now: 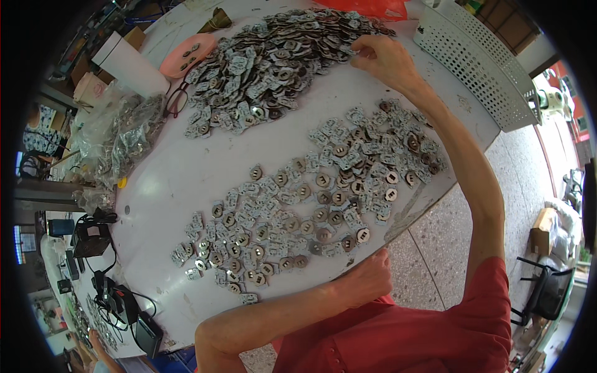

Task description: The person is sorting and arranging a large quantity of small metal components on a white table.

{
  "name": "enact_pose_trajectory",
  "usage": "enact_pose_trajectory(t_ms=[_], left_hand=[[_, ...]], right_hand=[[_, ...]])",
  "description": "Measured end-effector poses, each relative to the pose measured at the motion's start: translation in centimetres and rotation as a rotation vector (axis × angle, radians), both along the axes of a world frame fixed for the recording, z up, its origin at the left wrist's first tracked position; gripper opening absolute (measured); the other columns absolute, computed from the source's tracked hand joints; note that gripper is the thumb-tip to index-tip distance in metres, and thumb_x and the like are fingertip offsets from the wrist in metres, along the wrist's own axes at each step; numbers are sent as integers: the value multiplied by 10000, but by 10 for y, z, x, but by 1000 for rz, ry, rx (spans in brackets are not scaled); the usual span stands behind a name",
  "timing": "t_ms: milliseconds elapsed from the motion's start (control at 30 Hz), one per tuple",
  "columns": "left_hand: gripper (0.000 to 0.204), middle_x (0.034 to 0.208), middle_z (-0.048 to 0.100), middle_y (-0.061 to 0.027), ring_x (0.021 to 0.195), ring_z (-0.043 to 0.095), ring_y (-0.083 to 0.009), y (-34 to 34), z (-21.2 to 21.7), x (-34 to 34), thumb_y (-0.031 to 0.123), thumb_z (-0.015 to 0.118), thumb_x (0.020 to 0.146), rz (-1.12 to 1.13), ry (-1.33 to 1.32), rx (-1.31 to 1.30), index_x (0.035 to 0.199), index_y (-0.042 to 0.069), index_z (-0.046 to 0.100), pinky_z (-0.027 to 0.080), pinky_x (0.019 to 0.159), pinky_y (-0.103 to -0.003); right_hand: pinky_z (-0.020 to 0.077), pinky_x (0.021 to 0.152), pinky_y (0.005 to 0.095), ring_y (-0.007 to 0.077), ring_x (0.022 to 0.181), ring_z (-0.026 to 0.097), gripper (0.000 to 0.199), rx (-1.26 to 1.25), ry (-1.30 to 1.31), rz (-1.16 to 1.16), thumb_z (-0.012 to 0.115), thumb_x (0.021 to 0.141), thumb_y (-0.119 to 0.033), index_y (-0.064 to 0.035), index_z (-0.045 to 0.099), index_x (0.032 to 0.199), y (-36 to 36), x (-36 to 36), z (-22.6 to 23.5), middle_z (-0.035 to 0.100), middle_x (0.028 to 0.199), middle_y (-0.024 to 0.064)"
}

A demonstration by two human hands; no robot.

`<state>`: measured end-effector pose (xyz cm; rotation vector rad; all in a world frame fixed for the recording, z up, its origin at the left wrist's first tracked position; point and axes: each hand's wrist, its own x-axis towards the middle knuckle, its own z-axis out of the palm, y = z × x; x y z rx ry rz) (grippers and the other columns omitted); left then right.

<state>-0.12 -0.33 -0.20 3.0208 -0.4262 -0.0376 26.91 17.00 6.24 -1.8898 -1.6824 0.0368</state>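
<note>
Metal pieces, small, flat and silver-grey with dark brown centres, lie in a thick far heap [280,56] at the back of the white bench [174,174]. The right hand [382,59] reaches across to the right edge of that heap, fingers curled down onto the outermost pieces; whether it pinches one between the fingertips cannot be told from this view. Its bare forearm runs back along the right rim of the bench to a red sleeve [491,292].

Nearer the person, a thinner near spread [305,199] of the same pieces lies in a loose band from the lower left to the upper right of the bench, mostly one layer deep. The left hand [367,276] rests at the near rim of the bench just beside the lower end of this spread, loosely closed with the knuckles up, and nothing shows in its grasp.

Left of the far heap sits a pink dish [186,55] with a few pieces in it, and beside it a white cup [127,62] lying tilted. A pair of dark-framed glasses [176,99] lies just below the dish, touching the edge of the heap. Clear plastic bags [124,137] with more metal pieces slump at the left rim. A white perforated basket [479,62] stands at the far right corner. Black cables and small devices [106,280] crowd a lower surface to the left.
</note>
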Motion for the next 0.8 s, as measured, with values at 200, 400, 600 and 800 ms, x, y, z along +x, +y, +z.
enact_pose_trajectory(t_ms=[200,400,600,800], left_hand=[[200,805,640,-85,854,546,-234,-3,-2,-1,182,625,656,11,8,16,772,26,673,461,742,-302],[175,801,635,-82,860,544,-237,1,3,-1,180,626,652,-27,47,20,734,31,667,456,751,-295],[206,834,638,-98,894,552,-261,2,3,0,174,618,669,-22,54,9,778,5,664,473,769,-320],[252,873,648,-107,961,554,-275,-1,-1,0,181,615,690,-5,40,15,851,-6,662,474,803,-336]], right_hand=[[498,771,414,313,867,639,219,78,-226,-82,646,778,-171,-86,675,977,27,12,-24,667,928,131],[502,729,402,319,807,642,195,144,-228,-82,630,787,-152,-86,682,963,1,33,-27,669,869,139],[500,710,372,284,761,645,230,55,104,-92,616,793,-151,-100,685,1006,-10,48,-14,676,832,133],[488,714,343,228,749,633,292,41,-130,-97,637,802,-142,-39,645,1075,-11,45,-24,666,866,154]])
